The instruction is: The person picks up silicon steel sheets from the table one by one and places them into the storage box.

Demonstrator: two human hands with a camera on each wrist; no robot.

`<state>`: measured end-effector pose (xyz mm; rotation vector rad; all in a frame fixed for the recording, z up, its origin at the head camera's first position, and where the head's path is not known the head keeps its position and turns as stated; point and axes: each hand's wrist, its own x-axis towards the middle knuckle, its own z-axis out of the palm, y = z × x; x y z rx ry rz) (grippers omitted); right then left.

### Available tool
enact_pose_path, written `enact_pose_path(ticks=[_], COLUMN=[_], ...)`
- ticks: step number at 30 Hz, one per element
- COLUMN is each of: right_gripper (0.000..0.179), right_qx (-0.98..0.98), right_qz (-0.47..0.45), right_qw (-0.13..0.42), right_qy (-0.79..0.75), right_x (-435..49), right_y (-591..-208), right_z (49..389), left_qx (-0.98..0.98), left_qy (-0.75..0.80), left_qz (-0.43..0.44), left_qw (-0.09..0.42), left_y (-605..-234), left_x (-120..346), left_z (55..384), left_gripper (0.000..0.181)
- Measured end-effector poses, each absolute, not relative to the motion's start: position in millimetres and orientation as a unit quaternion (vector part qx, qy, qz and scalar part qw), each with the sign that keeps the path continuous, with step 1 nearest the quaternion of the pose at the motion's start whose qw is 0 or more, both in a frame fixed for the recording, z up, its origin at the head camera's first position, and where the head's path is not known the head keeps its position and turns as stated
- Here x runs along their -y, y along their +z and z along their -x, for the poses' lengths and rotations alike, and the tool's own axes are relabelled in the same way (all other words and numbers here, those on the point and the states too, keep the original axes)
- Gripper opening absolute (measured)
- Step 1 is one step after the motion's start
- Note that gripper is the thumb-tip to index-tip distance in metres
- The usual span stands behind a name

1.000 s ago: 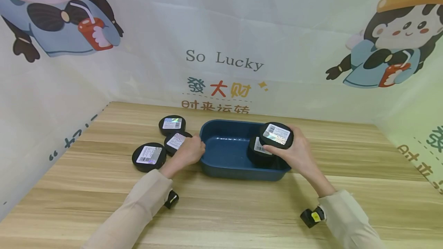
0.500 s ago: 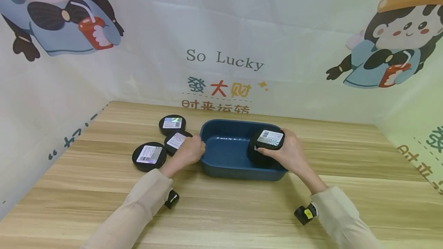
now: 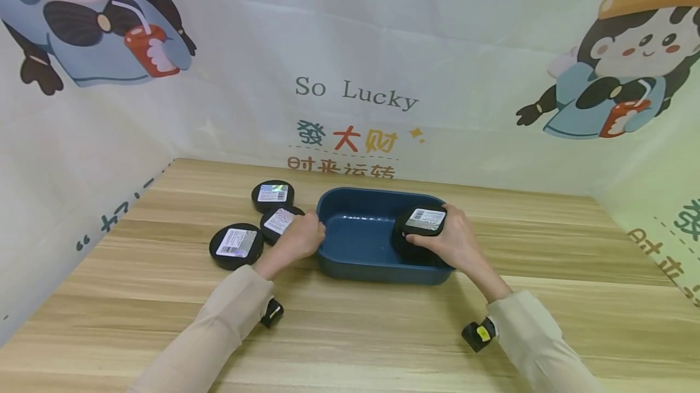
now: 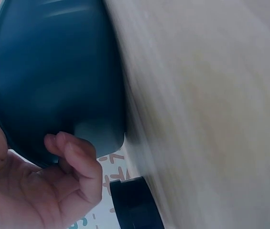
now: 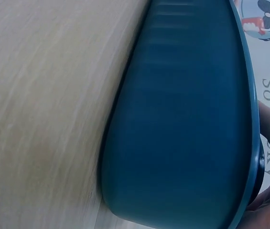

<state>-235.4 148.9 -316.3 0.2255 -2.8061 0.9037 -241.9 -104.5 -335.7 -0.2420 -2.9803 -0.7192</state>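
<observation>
A dark blue rectangular basin (image 3: pixel 383 274) with rounded corners stands on the wooden table. My left hand (image 3: pixel 301 238) grips its left rim; in the left wrist view the fingers (image 4: pixel 82 162) curl against the outer wall. Inside the basin's right end, my right hand (image 3: pixel 454 238) holds a round black tin (image 3: pixel 425 220) with a white label, thumb on the near side. Below it sits another black tin, mostly hidden by the upper one and the hand. In the right wrist view, the basin wall (image 5: pixel 182 109) covers most of the work, with a dark tin edge (image 5: pixel 257 174) above the rim.
Left of the basin lie three more labelled black tins: one at the back (image 3: pixel 273 195), one partly behind my left hand (image 3: pixel 280 222), and one nearer (image 3: pixel 236 246). A printed cloth (image 3: pixel 465 77) hangs behind the table (image 3: pixel 350 332).
My right hand has moved left and down with its tin, from above the basin's right edge onto the tin inside. The left hand stays at the rim.
</observation>
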Motion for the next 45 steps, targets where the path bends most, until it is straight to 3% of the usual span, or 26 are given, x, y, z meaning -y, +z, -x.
enact_pose_path(ticks=[8,19,45], right_gripper=[0.075,0.085,0.079], right_qx=[0.949,0.955,0.959], right_qz=[-0.071,-0.054,-0.057], right_qw=[0.093,0.067,0.073], right_qy=[0.293,0.283,0.268], right_x=[-147.1,-145.4,-140.4], right_y=[-317.9,-319.4,-323.5], right_z=[238.0,240.9,246.6], left_qx=[0.969,0.969,0.969], left_qy=[-0.232,-0.238,-0.235], left_qz=[0.075,0.069,0.071], left_qw=[0.027,0.024,0.026], left_y=[-334.4,-333.8,-335.3], left_x=[104.3,103.5,104.2], left_z=[241.8,241.4,243.4], left_gripper=[0.024,0.024,0.025])
